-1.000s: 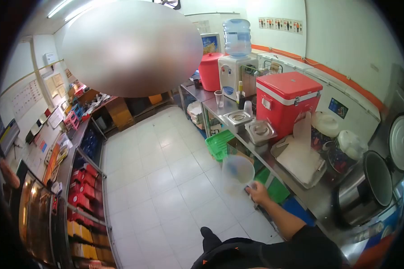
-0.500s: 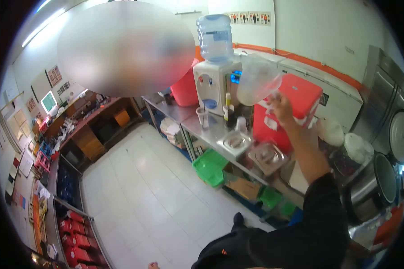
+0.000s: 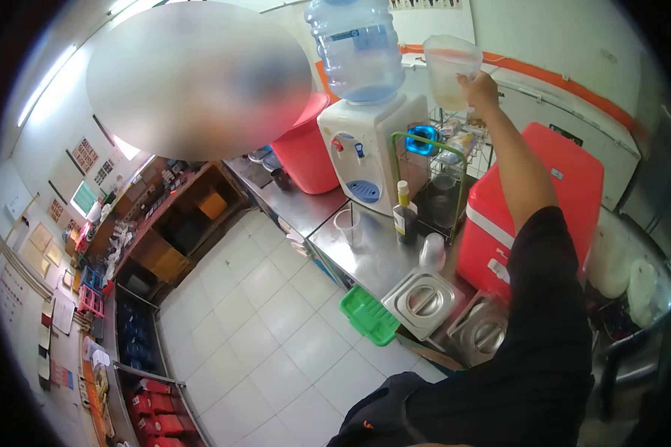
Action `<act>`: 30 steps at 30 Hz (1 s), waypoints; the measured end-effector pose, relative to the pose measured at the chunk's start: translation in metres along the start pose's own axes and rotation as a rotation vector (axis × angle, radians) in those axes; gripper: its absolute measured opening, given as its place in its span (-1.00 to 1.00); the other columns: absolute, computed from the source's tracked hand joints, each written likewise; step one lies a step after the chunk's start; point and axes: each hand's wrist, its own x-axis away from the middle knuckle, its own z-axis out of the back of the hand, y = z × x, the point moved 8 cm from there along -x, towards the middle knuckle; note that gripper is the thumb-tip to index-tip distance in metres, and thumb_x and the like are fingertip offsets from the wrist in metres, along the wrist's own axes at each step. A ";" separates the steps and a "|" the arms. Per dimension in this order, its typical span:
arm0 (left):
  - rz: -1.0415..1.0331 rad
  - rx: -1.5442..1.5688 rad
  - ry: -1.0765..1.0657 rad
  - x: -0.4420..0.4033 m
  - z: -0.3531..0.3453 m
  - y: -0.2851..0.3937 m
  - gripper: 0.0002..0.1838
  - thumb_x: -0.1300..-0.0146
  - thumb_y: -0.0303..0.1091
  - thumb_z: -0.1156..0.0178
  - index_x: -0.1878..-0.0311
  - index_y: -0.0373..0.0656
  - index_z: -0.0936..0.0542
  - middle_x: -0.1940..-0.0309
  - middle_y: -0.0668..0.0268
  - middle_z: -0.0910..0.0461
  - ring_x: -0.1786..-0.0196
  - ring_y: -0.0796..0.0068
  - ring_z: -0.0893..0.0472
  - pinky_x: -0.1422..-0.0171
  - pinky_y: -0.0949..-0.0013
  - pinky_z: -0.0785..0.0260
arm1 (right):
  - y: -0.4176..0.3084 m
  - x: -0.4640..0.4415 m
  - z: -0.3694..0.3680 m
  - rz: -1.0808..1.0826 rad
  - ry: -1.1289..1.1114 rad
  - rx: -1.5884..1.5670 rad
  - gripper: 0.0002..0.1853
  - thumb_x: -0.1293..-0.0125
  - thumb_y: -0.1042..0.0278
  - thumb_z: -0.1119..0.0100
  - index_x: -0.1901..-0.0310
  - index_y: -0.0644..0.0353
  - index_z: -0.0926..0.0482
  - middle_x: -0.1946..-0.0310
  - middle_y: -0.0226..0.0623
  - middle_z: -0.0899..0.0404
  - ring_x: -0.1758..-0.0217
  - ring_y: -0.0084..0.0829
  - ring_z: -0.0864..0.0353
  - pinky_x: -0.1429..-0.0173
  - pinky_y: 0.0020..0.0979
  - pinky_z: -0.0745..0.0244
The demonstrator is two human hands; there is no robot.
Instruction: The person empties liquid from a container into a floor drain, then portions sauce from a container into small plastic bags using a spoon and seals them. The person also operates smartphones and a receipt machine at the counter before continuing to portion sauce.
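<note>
My right hand (image 3: 481, 91) is closed on the handle of a translucent plastic pitcher (image 3: 450, 68), held up above a wire rack (image 3: 455, 145) behind the counter's front edge. To its left stands a white water dispenser (image 3: 373, 141) with a blue bottle (image 3: 356, 52) on top. A red cooler box (image 3: 537, 205) is below my raised forearm. On the steel counter (image 3: 320, 205) are a dark bottle with a yellow-green neck (image 3: 405, 214), a clear cup (image 3: 347, 226) and two lidded steel containers (image 3: 423, 302). My left hand is out of view.
A red bucket (image 3: 306, 153) stands left of the dispenser. A green basket (image 3: 370, 316) juts out below the counter. Shelves with red boxes (image 3: 156, 417) line the left side. White chest freezers (image 3: 529, 112) stand behind the cooler. A large blurred patch hides the upper left.
My right hand has lifted the pitcher from low beside the counter to above the wire rack. The view has moved nearer the dispenser. A left hand's fingertips at the bottom edge have gone from view.
</note>
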 end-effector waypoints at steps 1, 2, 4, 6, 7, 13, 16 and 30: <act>-0.009 -0.021 0.002 0.001 -0.003 0.014 -0.50 -0.36 -0.01 -0.05 -0.07 -0.29 -0.56 0.23 0.19 -0.64 0.36 0.45 -0.50 0.32 0.29 -0.38 | 0.013 -0.006 -0.019 -0.041 -0.061 -0.031 -0.46 -0.19 -0.15 -0.28 0.20 0.31 -0.61 0.45 -0.15 -0.68 0.50 -0.34 -0.68 0.35 -0.34 -0.57; -0.017 -0.038 0.008 0.000 -0.005 0.026 -0.51 -0.36 -0.01 -0.05 -0.06 -0.29 -0.56 0.24 0.19 -0.64 0.36 0.45 -0.50 0.31 0.28 -0.38 | 0.019 -0.007 -0.034 -0.083 -0.120 -0.063 -0.44 -0.19 -0.16 -0.28 0.21 0.33 -0.61 0.45 -0.13 -0.67 0.51 -0.35 -0.68 0.37 -0.35 -0.58; -0.025 -0.066 0.017 0.001 -0.006 0.047 -0.51 -0.35 -0.02 -0.06 -0.03 -0.30 -0.57 0.25 0.18 -0.64 0.36 0.44 -0.51 0.31 0.28 -0.38 | 0.025 0.001 -0.052 -0.225 -0.273 -0.144 -0.46 -0.21 -0.12 -0.28 0.23 0.35 -0.61 0.40 -0.04 -0.68 0.40 -0.25 -0.72 0.34 -0.33 -0.62; -0.032 -0.087 0.025 0.000 -0.008 0.063 -0.52 -0.34 -0.02 -0.07 0.00 -0.31 -0.57 0.27 0.17 -0.64 0.36 0.43 -0.51 0.31 0.28 -0.38 | 0.034 0.006 -0.075 -0.298 -0.372 -0.223 -0.47 -0.23 -0.09 -0.27 0.23 0.38 -0.61 0.38 -0.01 -0.67 0.38 -0.24 -0.74 0.37 -0.33 -0.63; -0.029 -0.098 0.030 -0.001 -0.006 0.069 -0.52 -0.33 -0.02 -0.08 0.02 -0.32 -0.57 0.28 0.17 -0.64 0.36 0.43 -0.51 0.30 0.27 -0.39 | 0.041 0.006 -0.088 -0.300 -0.399 -0.263 -0.47 -0.23 -0.08 -0.28 0.22 0.39 -0.60 0.39 -0.02 -0.66 0.42 -0.28 -0.73 0.42 -0.35 -0.63; -0.017 -0.148 0.046 0.003 -0.002 0.082 -0.54 -0.30 -0.03 -0.12 0.11 -0.35 -0.59 0.33 0.14 -0.64 0.37 0.42 -0.53 0.29 0.26 -0.39 | 0.048 0.001 -0.126 -0.336 -0.599 -0.429 -0.47 -0.21 0.00 -0.33 0.08 0.39 -0.58 0.35 -0.14 -0.62 0.44 -0.32 -0.65 0.40 -0.26 -0.63; -0.007 -0.156 0.045 0.005 -0.002 0.080 -0.54 -0.29 -0.04 -0.13 0.16 -0.36 -0.59 0.36 0.13 -0.64 0.37 0.41 -0.54 0.28 0.25 -0.40 | 0.032 0.002 -0.131 -0.299 -0.710 -0.327 -0.49 -0.20 0.03 -0.35 0.03 0.35 -0.58 0.32 -0.17 -0.62 0.42 -0.31 -0.62 0.39 -0.26 -0.60; -0.008 -0.257 0.021 0.036 0.007 0.042 -0.53 -0.21 -0.06 -0.21 0.37 -0.43 -0.63 0.48 0.08 -0.65 0.38 0.37 -0.58 0.26 0.22 -0.41 | 0.022 -0.013 -0.135 -0.152 -0.668 0.047 -0.47 -0.19 -0.10 -0.32 0.01 0.22 -0.61 0.33 -0.19 -0.68 0.44 -0.37 -0.67 0.36 -0.29 -0.56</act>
